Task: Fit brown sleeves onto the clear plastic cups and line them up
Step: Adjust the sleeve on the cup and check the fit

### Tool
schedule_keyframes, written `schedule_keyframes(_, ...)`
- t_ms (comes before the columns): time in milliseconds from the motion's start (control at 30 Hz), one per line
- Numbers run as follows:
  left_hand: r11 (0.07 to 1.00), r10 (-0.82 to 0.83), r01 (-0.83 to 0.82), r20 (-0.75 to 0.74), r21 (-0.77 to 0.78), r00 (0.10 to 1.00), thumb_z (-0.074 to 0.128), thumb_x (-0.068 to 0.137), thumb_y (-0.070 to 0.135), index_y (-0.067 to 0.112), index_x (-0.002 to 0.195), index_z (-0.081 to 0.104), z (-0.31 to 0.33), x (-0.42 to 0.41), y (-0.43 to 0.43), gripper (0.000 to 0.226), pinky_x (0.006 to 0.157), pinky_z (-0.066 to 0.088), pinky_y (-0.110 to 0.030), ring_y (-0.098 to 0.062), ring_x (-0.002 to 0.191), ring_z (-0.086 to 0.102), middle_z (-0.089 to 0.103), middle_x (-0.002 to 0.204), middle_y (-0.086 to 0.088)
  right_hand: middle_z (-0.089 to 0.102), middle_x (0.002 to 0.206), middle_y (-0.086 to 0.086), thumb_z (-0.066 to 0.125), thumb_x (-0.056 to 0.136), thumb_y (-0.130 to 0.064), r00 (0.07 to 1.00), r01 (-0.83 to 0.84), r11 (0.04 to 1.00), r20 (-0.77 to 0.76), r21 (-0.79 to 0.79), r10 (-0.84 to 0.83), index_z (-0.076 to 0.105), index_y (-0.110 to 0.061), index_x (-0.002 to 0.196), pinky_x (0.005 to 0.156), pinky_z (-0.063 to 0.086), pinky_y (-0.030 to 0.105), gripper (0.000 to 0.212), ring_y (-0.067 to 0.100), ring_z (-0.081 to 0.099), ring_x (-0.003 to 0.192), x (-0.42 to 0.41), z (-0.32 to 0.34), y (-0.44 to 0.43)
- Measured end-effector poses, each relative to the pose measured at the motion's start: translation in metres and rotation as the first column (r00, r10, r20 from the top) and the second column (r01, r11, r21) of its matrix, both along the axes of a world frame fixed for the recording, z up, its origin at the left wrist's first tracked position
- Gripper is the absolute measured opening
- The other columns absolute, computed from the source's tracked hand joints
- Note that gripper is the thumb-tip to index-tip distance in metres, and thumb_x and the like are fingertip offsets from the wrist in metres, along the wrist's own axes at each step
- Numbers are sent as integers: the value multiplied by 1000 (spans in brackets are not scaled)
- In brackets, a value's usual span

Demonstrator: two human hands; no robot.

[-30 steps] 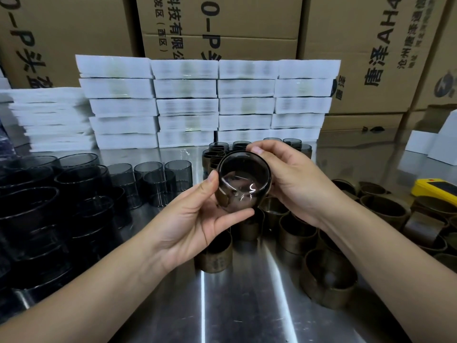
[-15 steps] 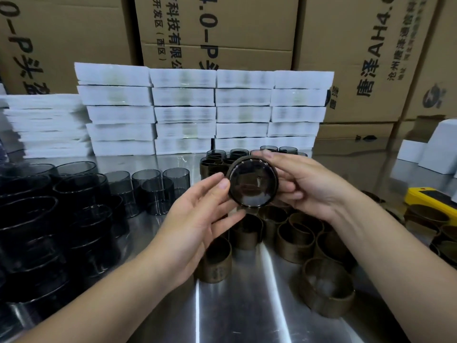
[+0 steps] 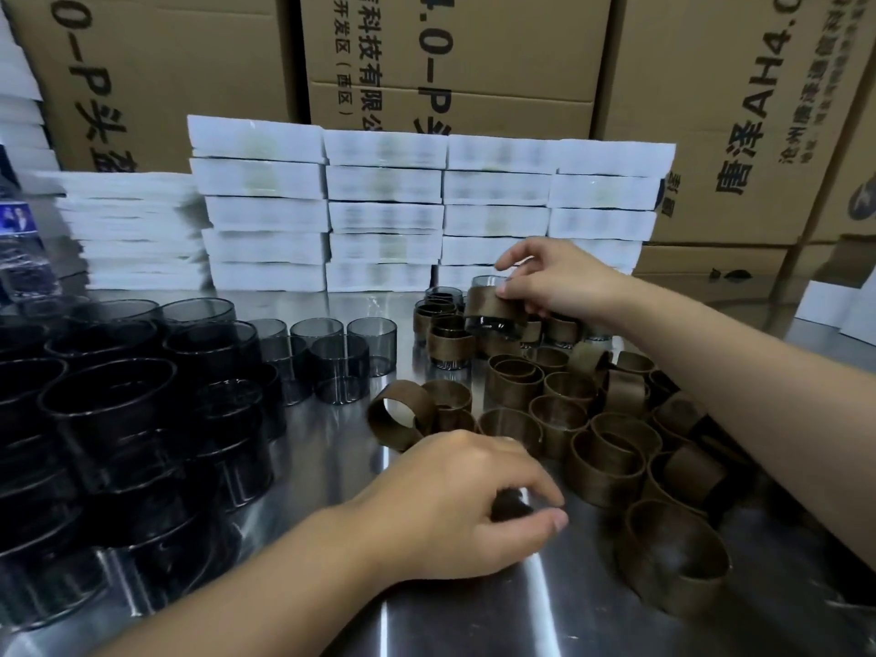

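- The short clear plastic cup in its brown band sleeve (image 3: 495, 308) hangs tilted over the sleeved cups (image 3: 448, 343) at the back, pinched by the right hand (image 3: 554, 277).
- Best levelled, then set down touching its neighbours.
- The left hand (image 3: 464, 495) pinches a loose brown sleeve (image 3: 509, 508) nearer.

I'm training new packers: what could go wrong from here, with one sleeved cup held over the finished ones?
1. The right hand holds the sleeved cup just above the crowded finished cups; setting it down could topple a neighbour or spoil the line.
2. The left hand grips a loose sleeve, mostly hidden under the hand; squeezing could crease it.
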State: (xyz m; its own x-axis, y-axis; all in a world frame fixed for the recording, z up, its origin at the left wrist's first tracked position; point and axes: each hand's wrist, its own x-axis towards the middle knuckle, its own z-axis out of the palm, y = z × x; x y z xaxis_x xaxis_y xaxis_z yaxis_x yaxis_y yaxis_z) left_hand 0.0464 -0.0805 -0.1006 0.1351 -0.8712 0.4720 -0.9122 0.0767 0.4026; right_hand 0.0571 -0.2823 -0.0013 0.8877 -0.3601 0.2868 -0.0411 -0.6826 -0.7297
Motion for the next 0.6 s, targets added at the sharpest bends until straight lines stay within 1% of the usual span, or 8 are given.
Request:
schedule_keyframes(133, 1000, 3, -2, -21, 4, 1000, 61, 85, 35, 19, 95, 75, 2, -2, 1, 24, 77, 53, -33, -8, 86, 66, 72, 91, 6, 55, 70, 4, 66, 86, -9, 991, -108, 993, -84, -53, 103, 56, -14, 103, 42, 39, 17, 21, 4, 46, 42, 19, -8, 27)
schedule_keyframes(200, 1000, -2, 2, -27, 8, 1000, 62, 85, 33, 17, 95, 75, 3, -3, 2, 23, 77, 53, -32, -9, 84, 67, 72, 90, 4, 57, 72, 3, 66, 87, -8, 988, -120, 991, -101, -63, 113, 54, -16, 98, 42, 42, 17, 18, 5, 50, 44, 29, -17, 37)
schedule_keyframes(267, 1000, -5, 5, -24, 4, 1000, 62, 85, 31, 16, 95, 75, 3, -3, 2, 23, 76, 53, -32, -9, 83, 67, 72, 89, 3, 61, 73, 4, 64, 87, -6, 988, -115, 990, -111, -78, 106, 52, -19, 91, 46, 48, 19, 18, 9, 57, 50, 35, -26, 41)
schedule_keyframes(333, 1000, -4, 4, -27, -2, 1000, 64, 85, 29, 14, 95, 75, 3, -1, 2, 21, 76, 53, -30, -9, 82, 66, 73, 88, 2, 64, 77, 7, 63, 87, -2, 990, -101, 987, -108, -125, 88, 51, -18, 88, 55, 56, 26, 20, 15, 63, 55, 40, -35, 42)
schedule_keyframes(400, 1000, -12, 12, -33, -6, 999, 64, 85, 27, 14, 95, 75, 4, -1, 3, 20, 74, 51, -22, -1, 79, 64, 73, 88, 3, 66, 83, 12, 61, 87, -1, 992, -83, 969, -108, -232, 59, 51, -15, 91, 64, 58, 35, 18, 23, 68, 65, 42, -41, 41)
schedule_keyframes(467, 1000, -22, 22, -33, -4, 999, 65, 85, 26, 14, 94, 75, 5, -2, 4, 18, 67, 42, -5, 10, 71, 57, 72, 88, 3, 64, 85, 11, 60, 86, -1, 993, -63, 931, -117, -359, 23, 50, -13, 90, 72, 57, 41, 17, 27, 68, 75, 45, -44, 39)
schedule_keyframes(533, 1000, -25, 24, -30, -3, 999, 65, 84, 26, 14, 94, 75, 6, -2, 4, 18, 67, 39, -4, 6, 73, 58, 72, 88, 4, 60, 82, 7, 58, 86, -1, 994, -26, 883, -109, -469, -29, 48, -13, 87, 77, 53, 42, 15, 29, 64, 84, 47, -46, 36)
schedule_keyframes(600, 1000, -27, 26, -31, -9, 999, 66, 85, 24, 13, 95, 75, 6, -2, 4, 18, 68, 38, -4, 0, 78, 60, 72, 88, 3, 63, 89, 13, 54, 87, 0, 992, 28, 835, -91, -550, -92, 48, -11, 87, 77, 48, 39, 13, 31, 59, 92, 49, -47, 32)
